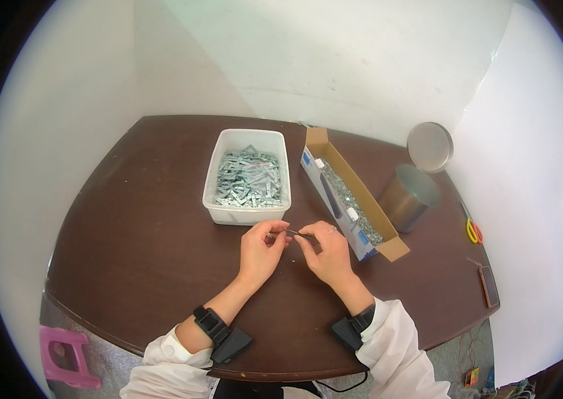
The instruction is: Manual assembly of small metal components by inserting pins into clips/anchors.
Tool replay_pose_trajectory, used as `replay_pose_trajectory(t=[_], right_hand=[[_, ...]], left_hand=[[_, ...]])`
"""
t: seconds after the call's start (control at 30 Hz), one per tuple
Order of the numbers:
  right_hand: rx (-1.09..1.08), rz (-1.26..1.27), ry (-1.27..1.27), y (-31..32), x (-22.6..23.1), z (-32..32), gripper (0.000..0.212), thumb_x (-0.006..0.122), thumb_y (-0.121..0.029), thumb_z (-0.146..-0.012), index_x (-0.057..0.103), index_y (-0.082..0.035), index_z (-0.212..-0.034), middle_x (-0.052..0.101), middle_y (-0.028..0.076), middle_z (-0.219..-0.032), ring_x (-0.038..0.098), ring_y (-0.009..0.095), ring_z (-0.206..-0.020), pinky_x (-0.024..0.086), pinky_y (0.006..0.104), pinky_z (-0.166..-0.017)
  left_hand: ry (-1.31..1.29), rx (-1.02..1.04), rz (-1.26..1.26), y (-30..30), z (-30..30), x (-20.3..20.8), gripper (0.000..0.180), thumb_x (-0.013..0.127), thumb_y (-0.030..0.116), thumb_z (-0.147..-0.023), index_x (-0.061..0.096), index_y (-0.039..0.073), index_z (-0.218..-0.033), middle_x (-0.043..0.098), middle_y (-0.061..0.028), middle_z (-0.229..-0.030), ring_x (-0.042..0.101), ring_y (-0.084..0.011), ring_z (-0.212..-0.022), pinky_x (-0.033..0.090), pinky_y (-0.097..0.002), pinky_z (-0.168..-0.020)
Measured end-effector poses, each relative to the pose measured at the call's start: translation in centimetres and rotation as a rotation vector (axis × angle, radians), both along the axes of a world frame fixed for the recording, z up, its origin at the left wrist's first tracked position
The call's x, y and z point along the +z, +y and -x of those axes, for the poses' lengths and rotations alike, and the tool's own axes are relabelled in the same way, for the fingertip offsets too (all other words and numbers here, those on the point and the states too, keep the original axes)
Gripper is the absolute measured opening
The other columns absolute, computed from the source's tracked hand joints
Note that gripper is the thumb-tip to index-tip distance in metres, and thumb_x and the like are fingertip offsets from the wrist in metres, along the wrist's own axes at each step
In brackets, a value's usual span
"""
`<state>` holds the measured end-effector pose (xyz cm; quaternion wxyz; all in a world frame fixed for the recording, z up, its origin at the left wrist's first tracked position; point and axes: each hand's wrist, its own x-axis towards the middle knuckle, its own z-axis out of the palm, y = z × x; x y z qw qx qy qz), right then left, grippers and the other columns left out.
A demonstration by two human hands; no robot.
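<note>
Over the middle of the table, my left hand (261, 249) and my right hand (325, 250) face each other with fingertips nearly meeting. Both are closed in a pinch on a small, thin, dark metal-looking piece (293, 231). It is too small to make out further. Just beyond my left hand stands a white plastic tub (231, 216) holding many small flat silvery-green strips (248, 179). Beyond and beside my right hand lies a long open cardboard box (331, 194) with many tiny grey parts (348, 199) inside.
A metal canister (402, 206) stands right of the box, a round metal lid (430, 147) behind it. Yellow-handled scissors (473, 231) and a small brown-edged flat object (489, 286) lie at the table's right edge. A pink stool (72, 359) is on the floor at left. White walls surround the table (142, 253).
</note>
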<state>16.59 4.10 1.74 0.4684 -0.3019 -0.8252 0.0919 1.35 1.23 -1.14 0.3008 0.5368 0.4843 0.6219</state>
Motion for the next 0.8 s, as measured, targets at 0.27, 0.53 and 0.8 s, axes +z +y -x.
replay_pose_trajectory(t=[0.27,0.53,0.8], right_hand=[[-0.012,0.018,-0.050,0.16,-0.64,0.18,0.012,0.066,-0.010,-0.079,0.061,-0.006,-0.089,0.060,0.008,-0.076,0.061,0.022,-0.064,0.048,0.0319,-0.054],[-0.103,0.063,-0.162,-0.07,-0.31,0.01,0.014,0.068,-0.013,-0.080,0.064,-0.009,-0.093,0.065,0.004,-0.082,0.063,0.020,-0.063,0.049,0.0286,-0.054],[-0.083,0.030,-0.025,0.08,-0.75,0.30,0.012,0.071,-0.010,-0.076,0.067,-0.007,-0.087,0.065,0.007,-0.076,0.063,0.021,-0.063,0.049,0.0285,-0.055]], left_hand=[[-0.140,-0.054,0.073,0.05,0.06,-0.06,0.015,0.056,-0.003,-0.087,0.062,-0.005,-0.101,0.065,-0.0092,-0.092,0.067,-0.0148,-0.077,0.056,-0.0237,-0.067],[0.014,-0.041,0.031,-0.48,-0.43,0.34,0.015,0.056,-0.004,-0.086,0.063,-0.005,-0.100,0.065,-0.0097,-0.095,0.067,-0.0139,-0.077,0.056,-0.0240,-0.068],[0.067,-0.022,0.020,-0.62,-0.71,0.27,0.016,0.056,-0.005,-0.086,0.064,-0.004,-0.099,0.064,-0.0092,-0.095,0.066,-0.0139,-0.078,0.056,-0.0242,-0.068]])
